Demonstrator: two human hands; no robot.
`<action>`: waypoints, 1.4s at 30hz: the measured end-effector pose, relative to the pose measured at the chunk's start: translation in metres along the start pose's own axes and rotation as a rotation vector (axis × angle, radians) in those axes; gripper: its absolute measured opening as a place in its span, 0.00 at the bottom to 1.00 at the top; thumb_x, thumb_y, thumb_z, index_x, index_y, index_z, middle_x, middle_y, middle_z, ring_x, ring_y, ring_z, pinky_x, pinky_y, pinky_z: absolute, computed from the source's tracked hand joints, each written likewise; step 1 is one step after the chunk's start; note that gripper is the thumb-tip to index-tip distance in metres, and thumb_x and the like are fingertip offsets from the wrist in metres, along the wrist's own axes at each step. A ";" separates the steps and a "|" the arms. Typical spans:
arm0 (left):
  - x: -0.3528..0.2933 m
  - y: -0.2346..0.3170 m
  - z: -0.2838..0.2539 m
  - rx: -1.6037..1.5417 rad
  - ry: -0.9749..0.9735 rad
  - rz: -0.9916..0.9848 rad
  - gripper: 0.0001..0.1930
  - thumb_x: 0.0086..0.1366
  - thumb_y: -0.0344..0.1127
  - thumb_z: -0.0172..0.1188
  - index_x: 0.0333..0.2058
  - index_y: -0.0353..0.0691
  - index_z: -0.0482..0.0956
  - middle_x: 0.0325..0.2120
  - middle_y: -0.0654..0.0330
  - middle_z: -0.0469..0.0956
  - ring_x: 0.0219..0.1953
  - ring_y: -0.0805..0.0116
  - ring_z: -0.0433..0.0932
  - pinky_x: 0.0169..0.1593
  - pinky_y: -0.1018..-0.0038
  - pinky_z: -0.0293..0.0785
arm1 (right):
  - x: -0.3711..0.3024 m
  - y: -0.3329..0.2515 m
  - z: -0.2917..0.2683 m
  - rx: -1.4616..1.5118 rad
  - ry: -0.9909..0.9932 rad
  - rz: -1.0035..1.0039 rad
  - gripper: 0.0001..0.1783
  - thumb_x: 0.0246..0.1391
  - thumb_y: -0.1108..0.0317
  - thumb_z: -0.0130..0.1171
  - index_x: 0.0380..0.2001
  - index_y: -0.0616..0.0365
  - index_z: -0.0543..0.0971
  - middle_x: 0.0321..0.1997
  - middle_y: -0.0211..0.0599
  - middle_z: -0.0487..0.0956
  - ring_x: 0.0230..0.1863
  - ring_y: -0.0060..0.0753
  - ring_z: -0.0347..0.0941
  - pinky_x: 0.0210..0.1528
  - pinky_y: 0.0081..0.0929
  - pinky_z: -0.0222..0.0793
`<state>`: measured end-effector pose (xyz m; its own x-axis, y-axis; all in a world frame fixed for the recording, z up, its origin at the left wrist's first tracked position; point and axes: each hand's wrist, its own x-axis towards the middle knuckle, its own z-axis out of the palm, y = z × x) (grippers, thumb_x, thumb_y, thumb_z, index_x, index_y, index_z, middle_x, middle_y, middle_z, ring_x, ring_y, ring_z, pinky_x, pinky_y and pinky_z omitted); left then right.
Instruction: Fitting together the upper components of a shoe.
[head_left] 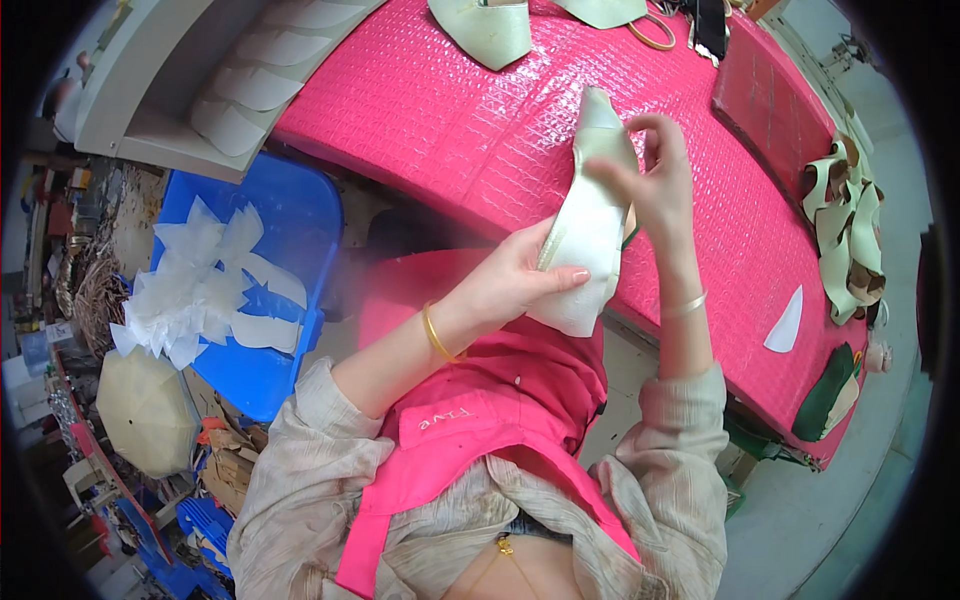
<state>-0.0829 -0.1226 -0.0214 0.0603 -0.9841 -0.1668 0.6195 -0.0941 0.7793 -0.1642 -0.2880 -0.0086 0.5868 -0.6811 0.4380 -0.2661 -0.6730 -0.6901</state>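
My left hand grips the lower end of a pale green, pointed shoe upper, its thumb lying across the whitish surface. The piece stands tilted above the near edge of the pink-covered table, its narrow tip pointing away from me. At the upper right side of it is my right hand, with curved fingers and the thumb spread apart from them. That thumb overlaps the face of the upper; whether it touches cannot be made out. Nothing shows between the right fingers.
Left of me, a blue bin holds white translucent cut pieces. A grey shelf stands above it. More pale uppers lie at the table's far side. Along its right are strappy pieces, a white pointed piece and a green piece.
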 end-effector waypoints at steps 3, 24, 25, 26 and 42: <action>0.002 0.004 0.004 -0.035 0.076 0.162 0.31 0.54 0.24 0.54 0.56 0.35 0.53 0.45 0.60 0.68 0.46 0.73 0.66 0.51 0.75 0.62 | -0.010 0.025 -0.018 0.688 0.126 0.629 0.16 0.40 0.67 0.64 0.28 0.60 0.68 0.22 0.27 0.65 0.23 0.16 0.58 0.22 0.16 0.53; 0.067 0.033 0.035 0.030 0.343 0.355 0.12 0.59 0.37 0.53 0.30 0.32 0.74 0.24 0.64 0.74 0.25 0.80 0.71 0.30 0.81 0.68 | 0.004 -0.018 -0.030 0.861 0.324 0.330 0.20 0.54 0.53 0.48 0.35 0.61 0.73 0.29 0.27 0.73 0.29 0.14 0.66 0.32 0.13 0.63; 0.076 0.038 0.031 0.028 0.347 0.362 0.12 0.59 0.37 0.53 0.30 0.32 0.74 0.24 0.64 0.74 0.25 0.80 0.71 0.30 0.81 0.68 | 0.004 -0.011 -0.041 1.000 0.142 0.461 0.24 0.54 0.49 0.45 0.41 0.61 0.70 0.36 0.32 0.73 0.37 0.22 0.68 0.41 0.20 0.65; 0.083 0.043 0.026 -0.095 0.437 0.392 0.12 0.59 0.38 0.53 0.28 0.33 0.74 0.23 0.64 0.74 0.24 0.79 0.71 0.29 0.81 0.68 | -0.004 -0.009 -0.041 1.030 0.070 0.467 0.23 0.53 0.52 0.48 0.43 0.61 0.69 0.39 0.34 0.72 0.40 0.25 0.68 0.44 0.23 0.64; 0.108 0.053 0.032 -0.103 0.547 0.582 0.17 0.60 0.44 0.52 0.21 0.36 0.71 0.16 0.66 0.70 0.18 0.81 0.65 0.22 0.82 0.62 | -0.020 -0.038 -0.032 0.694 -0.023 0.376 0.15 0.57 0.63 0.45 0.37 0.64 0.73 0.22 0.20 0.67 0.22 0.10 0.55 0.22 0.14 0.48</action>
<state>-0.0686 -0.2388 0.0211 0.7537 -0.6558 -0.0438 0.4381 0.4516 0.7773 -0.1906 -0.2580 0.0269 0.5700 -0.8159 0.0973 0.0838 -0.0600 -0.9947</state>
